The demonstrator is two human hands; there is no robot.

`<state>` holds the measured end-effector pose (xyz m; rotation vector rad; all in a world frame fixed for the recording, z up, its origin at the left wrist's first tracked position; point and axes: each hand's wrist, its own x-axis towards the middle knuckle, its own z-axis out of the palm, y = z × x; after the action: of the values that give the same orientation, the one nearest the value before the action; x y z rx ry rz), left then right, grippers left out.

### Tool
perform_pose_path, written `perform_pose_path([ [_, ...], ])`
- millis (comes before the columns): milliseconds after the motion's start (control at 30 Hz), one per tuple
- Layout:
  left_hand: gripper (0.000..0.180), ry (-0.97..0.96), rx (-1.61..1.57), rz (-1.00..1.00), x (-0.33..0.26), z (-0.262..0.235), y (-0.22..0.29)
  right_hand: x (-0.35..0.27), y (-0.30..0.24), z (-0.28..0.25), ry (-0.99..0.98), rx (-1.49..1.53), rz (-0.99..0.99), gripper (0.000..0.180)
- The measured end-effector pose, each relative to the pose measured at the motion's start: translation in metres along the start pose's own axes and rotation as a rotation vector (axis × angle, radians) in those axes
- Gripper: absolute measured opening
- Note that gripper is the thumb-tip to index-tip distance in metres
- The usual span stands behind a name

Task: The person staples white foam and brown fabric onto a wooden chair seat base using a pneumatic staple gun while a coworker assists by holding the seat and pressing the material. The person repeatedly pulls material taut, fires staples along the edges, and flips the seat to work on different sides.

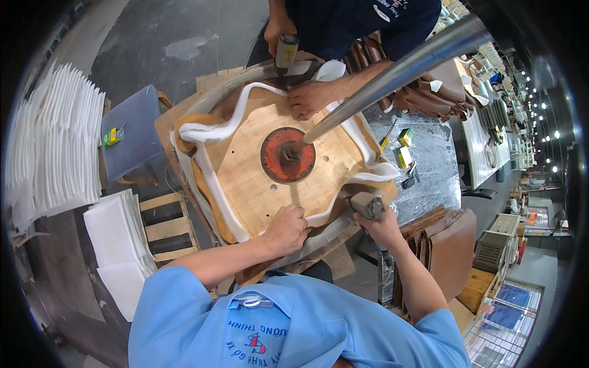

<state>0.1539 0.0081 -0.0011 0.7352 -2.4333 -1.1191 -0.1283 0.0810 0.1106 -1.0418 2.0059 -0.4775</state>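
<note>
A wooden seat panel (242,165) lies underside up in front of me, with white padding (211,184) and a tan cover folded up around its rim. A red round press plate (273,153) on a metal pole (392,76) rests on its middle. My left hand (286,229) is closed on the padded near edge; its fingertips are partly hidden. In my right hand (381,228) is a staple gun (367,205), its nose at the near right corner. Across from me, a co-worker's hand (310,98) presses the far edge, while their other hand holds a second staple gun (286,52).
White sheets (52,141) are stacked at the left, near a plastic-covered seat (132,132) and a slatted wooden pallet (169,227). Right, a film-wrapped table (429,165) bears small yellow-green boxes (404,156). Brown leather pieces (448,251) stand near my right arm.
</note>
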Motion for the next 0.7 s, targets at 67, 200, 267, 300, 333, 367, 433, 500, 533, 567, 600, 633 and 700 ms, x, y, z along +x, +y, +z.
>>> perform_pose_path([
  [67, 0.02, -0.003, -0.011, 0.007, 0.003, -0.003, -0.005, -0.001, 0.001, -0.003, -0.026, 0.002, 0.102, 0.055],
  [200, 0.019, 0.079, -0.019, -0.005, 0.003, -0.004, -0.016, -0.02, -0.003, 0.007, -0.129, 0.212, 0.173, 0.05],
  [267, 0.018, 0.106, 0.005, -0.006, 0.0, -0.004, -0.021, -0.033, -0.011, 0.024, -0.213, 0.32, 0.141, 0.046],
  [300, 0.018, 0.12, 0.016, -0.002, 0.0, -0.003, -0.022, -0.037, -0.019, 0.034, -0.251, 0.374, 0.125, 0.044],
  [333, 0.017, 0.135, 0.023, -0.015, 0.0, -0.002, -0.022, -0.042, -0.032, 0.042, -0.245, 0.354, 0.154, 0.042],
  [367, 0.017, 0.15, 0.031, -0.03, 0.0, -0.001, -0.022, -0.04, -0.036, 0.049, -0.26, 0.33, 0.17, 0.041],
  [433, 0.016, 0.184, 0.06, -0.036, 0.001, 0.002, -0.02, -0.038, -0.042, 0.057, -0.279, 0.286, 0.203, 0.04],
  [500, 0.014, 0.227, 0.113, -0.034, 0.001, 0.005, -0.02, -0.037, -0.048, 0.063, -0.28, 0.256, 0.223, 0.038],
  [533, 0.014, 0.246, 0.114, -0.035, 0.0, 0.007, -0.02, -0.035, -0.053, 0.065, -0.28, 0.233, 0.236, 0.038],
  [567, 0.014, 0.264, 0.115, -0.035, 0.0, 0.008, -0.02, -0.034, -0.057, 0.067, -0.28, 0.211, 0.249, 0.037],
  [600, 0.014, 0.285, 0.117, -0.032, 0.0, 0.01, -0.021, -0.033, -0.061, 0.069, -0.281, 0.169, 0.244, 0.037],
  [633, 0.015, 0.283, 0.105, -0.038, 0.0, 0.012, -0.023, -0.031, -0.065, 0.07, -0.283, 0.128, 0.24, 0.036],
  [700, 0.017, 0.276, 0.083, -0.048, 0.001, 0.015, -0.024, -0.029, -0.07, 0.073, -0.278, 0.087, 0.227, 0.036],
])
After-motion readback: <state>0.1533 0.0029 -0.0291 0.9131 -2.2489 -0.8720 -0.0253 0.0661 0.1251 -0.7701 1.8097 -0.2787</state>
